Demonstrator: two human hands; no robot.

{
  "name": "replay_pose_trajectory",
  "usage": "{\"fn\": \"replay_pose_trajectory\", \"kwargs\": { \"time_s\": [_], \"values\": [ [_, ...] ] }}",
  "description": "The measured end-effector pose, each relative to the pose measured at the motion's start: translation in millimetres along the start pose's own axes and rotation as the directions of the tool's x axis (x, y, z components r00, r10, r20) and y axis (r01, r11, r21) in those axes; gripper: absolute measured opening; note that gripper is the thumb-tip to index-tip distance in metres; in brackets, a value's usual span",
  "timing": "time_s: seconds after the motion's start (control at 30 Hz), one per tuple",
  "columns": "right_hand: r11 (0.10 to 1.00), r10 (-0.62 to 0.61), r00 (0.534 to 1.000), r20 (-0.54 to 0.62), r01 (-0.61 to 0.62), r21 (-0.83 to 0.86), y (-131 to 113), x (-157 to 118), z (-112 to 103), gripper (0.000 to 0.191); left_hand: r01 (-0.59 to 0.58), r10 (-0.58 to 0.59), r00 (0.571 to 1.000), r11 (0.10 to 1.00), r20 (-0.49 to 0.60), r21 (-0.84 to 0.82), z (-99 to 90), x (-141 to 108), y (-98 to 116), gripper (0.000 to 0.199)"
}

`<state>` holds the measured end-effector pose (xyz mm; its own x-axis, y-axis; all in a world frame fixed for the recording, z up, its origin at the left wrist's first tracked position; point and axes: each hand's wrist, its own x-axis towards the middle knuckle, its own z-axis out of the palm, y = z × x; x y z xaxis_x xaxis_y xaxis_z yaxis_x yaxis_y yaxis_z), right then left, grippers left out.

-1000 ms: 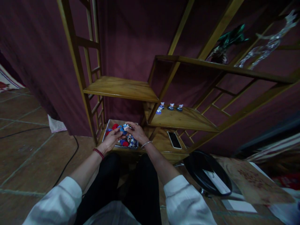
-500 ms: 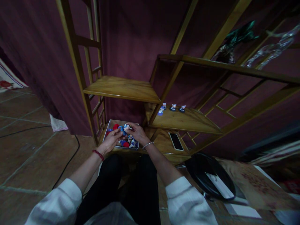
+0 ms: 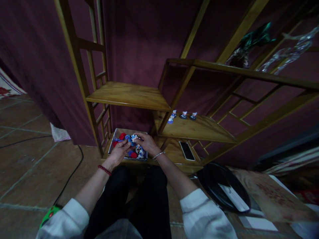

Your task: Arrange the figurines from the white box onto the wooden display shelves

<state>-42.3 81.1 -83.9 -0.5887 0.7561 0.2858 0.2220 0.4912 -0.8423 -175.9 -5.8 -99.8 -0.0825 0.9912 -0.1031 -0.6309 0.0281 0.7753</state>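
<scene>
Both my hands are over a shallow white box (image 3: pixel 115 134) on the lowest shelf board. My left hand (image 3: pixel 119 153), with a red bead bracelet at the wrist, is closed on the lower left side of a small blue and white figurine (image 3: pixel 130 140). From the right, my right hand (image 3: pixel 147 143), wearing a silver bracelet, has its fingers on the same figurine's upper side. Below them in the box lie several small figurines (image 3: pixel 140 151) and red round pieces (image 3: pixel 133 155). My fingers hide part of the held figurine.
Several small figurines (image 3: pixel 183 115) stand on the middle right shelf (image 3: pixel 199 128). A phone (image 3: pixel 186 151) lies on the lowest board. Wooden uprights frame the box's left. A black round stool (image 3: pixel 211 179) is at the lower right, and a cable (image 3: pixel 79 162) crosses the floor.
The view has shifted slightly, and a green object now shows at the lower left. Both hands stay on the figurine, with only slight finger movement.
</scene>
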Motion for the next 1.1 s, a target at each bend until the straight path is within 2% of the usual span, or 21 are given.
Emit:
{"fn": "replay_pose_trajectory", "kwargs": {
  "time_s": [0.3,0.63,0.87,1.1],
  "values": [
    [0.993,-0.054,0.998,0.040,0.058,-0.102,-9.0,-2.9,-6.0,0.024,-0.003,0.003,1.000,1.000,0.013,0.020,0.5,-2.7,-0.7,0.023],
    [0.955,-0.037,0.995,0.091,0.062,-0.291,-21.9,-10.1,-6.0,0.024,-0.042,0.042,0.998,0.999,0.040,0.018,-0.4,-5.1,-10.1,0.025],
    [0.918,-0.094,0.990,0.109,0.129,-0.376,-28.3,-14.0,-0.4,0.023,-0.108,0.107,0.993,0.994,-0.040,-0.033,8.5,-11.6,-15.0,0.013],
    [0.918,-0.112,0.987,0.113,0.147,-0.370,-28.5,-14.5,0.7,0.025,-0.093,0.092,0.995,0.995,-0.048,-0.018,14.0,-19.5,-11.0,0.011]
  ]
}}
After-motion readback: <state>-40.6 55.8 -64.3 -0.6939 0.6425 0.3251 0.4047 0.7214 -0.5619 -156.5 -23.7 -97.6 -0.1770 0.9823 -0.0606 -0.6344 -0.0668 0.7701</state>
